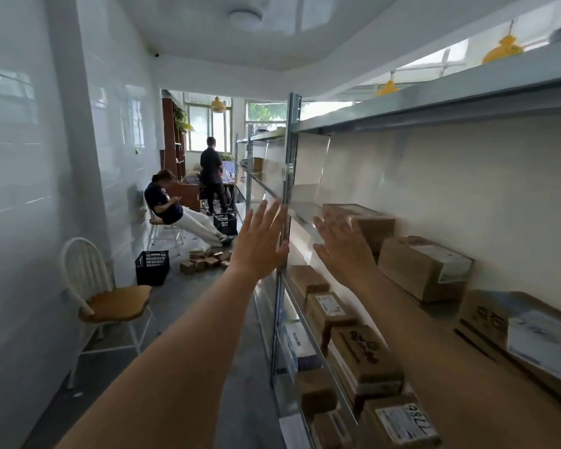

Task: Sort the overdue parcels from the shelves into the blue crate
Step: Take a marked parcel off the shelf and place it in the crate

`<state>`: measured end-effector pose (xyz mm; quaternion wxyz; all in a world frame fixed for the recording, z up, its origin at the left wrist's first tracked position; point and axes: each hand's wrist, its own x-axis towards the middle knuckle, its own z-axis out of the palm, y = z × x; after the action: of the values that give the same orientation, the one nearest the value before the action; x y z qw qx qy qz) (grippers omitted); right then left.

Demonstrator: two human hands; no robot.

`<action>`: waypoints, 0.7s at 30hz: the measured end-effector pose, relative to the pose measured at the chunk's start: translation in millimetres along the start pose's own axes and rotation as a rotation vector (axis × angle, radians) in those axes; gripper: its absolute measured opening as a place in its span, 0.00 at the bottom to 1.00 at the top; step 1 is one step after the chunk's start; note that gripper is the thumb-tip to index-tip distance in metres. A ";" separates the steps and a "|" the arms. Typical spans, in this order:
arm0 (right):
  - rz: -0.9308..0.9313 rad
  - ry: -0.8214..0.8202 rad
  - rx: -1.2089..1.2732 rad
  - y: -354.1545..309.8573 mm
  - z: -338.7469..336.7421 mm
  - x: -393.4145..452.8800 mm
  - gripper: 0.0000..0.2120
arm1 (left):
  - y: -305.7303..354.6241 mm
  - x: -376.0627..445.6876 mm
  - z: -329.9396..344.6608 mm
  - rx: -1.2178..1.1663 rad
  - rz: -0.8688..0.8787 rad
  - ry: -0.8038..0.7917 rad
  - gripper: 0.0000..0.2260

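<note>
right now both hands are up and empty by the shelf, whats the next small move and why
Probably reach the right hand forward to the cardboard parcel just beyond its fingertips. Both it and the left hand are open and hold nothing, and that box sits nearest on the shelf.

A grey metal shelf unit (305,306) ran along the right wall, its tiers carrying brown cardboard parcels (421,267) with white labels, while the grey floor (188,306) bore two dark crates (152,267), loose small boxes (208,259) and a white chair (107,299).
</note>
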<state>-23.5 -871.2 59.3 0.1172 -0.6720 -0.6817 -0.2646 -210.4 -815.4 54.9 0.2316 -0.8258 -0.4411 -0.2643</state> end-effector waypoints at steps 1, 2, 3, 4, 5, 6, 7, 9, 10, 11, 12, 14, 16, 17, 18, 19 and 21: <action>0.002 -0.009 0.030 0.2 14.8 8.7 0.28 | -5.6 7.8 13.5 -0.011 -0.011 -0.012 0.31; 0.007 -0.015 0.069 -1.1 29.8 16.5 0.28 | -10.6 14.2 27.7 -0.022 -0.026 -0.025 0.31; 0.006 -0.032 0.100 -3.2 45.4 22.8 0.28 | -14.7 18.6 41.8 -0.031 -0.037 -0.042 0.31; -0.006 -0.056 0.108 -6.1 62.3 28.7 0.27 | -18.4 21.6 57.1 -0.037 -0.040 -0.063 0.31; -0.025 -0.071 0.095 -9.1 80.8 33.9 0.27 | -22.0 24.0 72.8 -0.046 -0.037 -0.082 0.31; -0.038 -0.085 0.077 -11.2 99.6 39.9 0.27 | -26.1 26.8 88.5 -0.060 -0.034 -0.097 0.31; -0.032 -0.107 0.079 -12.3 116.9 46.8 0.27 | -30.5 30.4 103.9 -0.077 -0.034 -0.108 0.31; 0.031 -0.168 0.132 -12.0 151.9 64.3 0.26 | -42.4 40.8 136.1 -0.094 -0.039 -0.135 0.32; 0.068 -0.192 0.166 -11.5 168.2 74.0 0.26 | -49.9 47.1 152.8 -0.089 -0.038 -0.156 0.32; 0.104 -0.210 0.196 -10.9 184.0 83.6 0.26 | -58.0 54.4 171.0 -0.083 -0.034 -0.179 0.32; 0.134 -0.221 0.213 -9.8 199.9 94.4 0.26 | -66.6 62.6 189.0 -0.078 -0.029 -0.200 0.32; 0.200 -0.252 0.233 -7.0 229.0 116.4 0.27 | -84.0 81.1 221.1 -0.095 -0.019 -0.242 0.32; 0.274 -0.278 0.243 -3.2 256.0 138.0 0.27 | -98.9 102.5 248.5 -0.129 0.023 -0.286 0.32; 0.307 -0.284 0.243 -1.6 268.8 148.4 0.27 | -105.2 112.8 261.6 -0.129 0.064 -0.301 0.32; 0.337 -0.286 0.238 0.2 281.9 159.1 0.27 | -110.6 124.2 274.7 -0.121 0.113 -0.310 0.32; 0.367 -0.293 0.233 2.1 294.1 170.1 0.27 | -114.8 136.3 286.8 -0.115 0.158 -0.316 0.32; 0.405 -0.316 0.244 6.2 316.1 189.3 0.28 | -118.3 158.2 310.4 -0.153 0.187 -0.329 0.32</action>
<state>31.4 -546.0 -105.0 0.1398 -0.8083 -0.5703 -0.0438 -164.4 -468.9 -59.7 0.1163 -0.9103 -0.3733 -0.1359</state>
